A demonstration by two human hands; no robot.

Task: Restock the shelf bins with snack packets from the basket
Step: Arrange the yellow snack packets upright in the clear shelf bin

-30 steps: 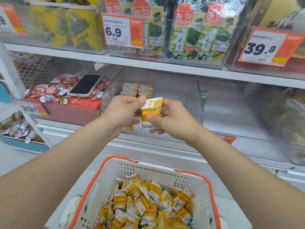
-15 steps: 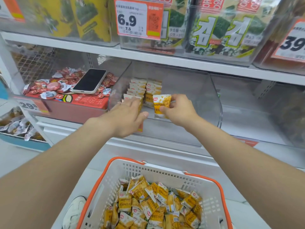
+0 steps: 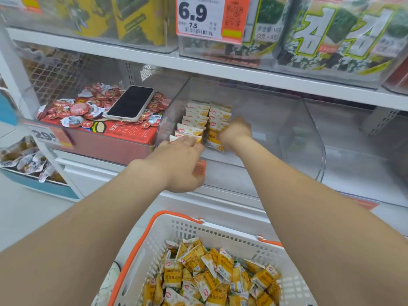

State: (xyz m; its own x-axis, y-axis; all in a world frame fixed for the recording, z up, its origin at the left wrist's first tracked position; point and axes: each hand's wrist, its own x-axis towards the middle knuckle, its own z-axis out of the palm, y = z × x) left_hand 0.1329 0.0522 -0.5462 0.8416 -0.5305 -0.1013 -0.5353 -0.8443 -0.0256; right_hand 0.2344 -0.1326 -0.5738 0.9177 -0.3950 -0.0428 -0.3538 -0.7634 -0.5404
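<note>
"Two rows of snacks stand on edge in the clear bin (image 3: 287, 120) now. Where has the loose packet gone?"

"Into the bin. A second ago both hands held it up in front of the shelf. Now the right hand (image 3: 235, 131) has carried it to the front of the right row (image 3: 219, 115). The packet (image 3: 215, 143) leans against that row, its lower edge showing beneath the knuckles."

"Has it been let go?"

"Not by my reading. The fingers curl down over its top, though the back of the hand hides their tips."

"And the left hand (image 3: 176, 160)?"

"It has left the packet and moved to the left row (image 3: 194, 122). Its fingers lie fairly straight, pressed on the front of that row and gripping nothing. I take that as steadying."

"What does that mean for the job?"

"One more packet is nearly shelved. It only needs standing upright and releasing. Much of the bin is bare to the right, and the basket (image 3: 220, 234) below carries a heap of packets (image 3: 209, 277), so restocking looks far from finished."

"Anything nearby?"

"A phone (image 3: 130, 103) lies on the red sweets (image 3: 77, 109) next door, apart from both hands."
</note>
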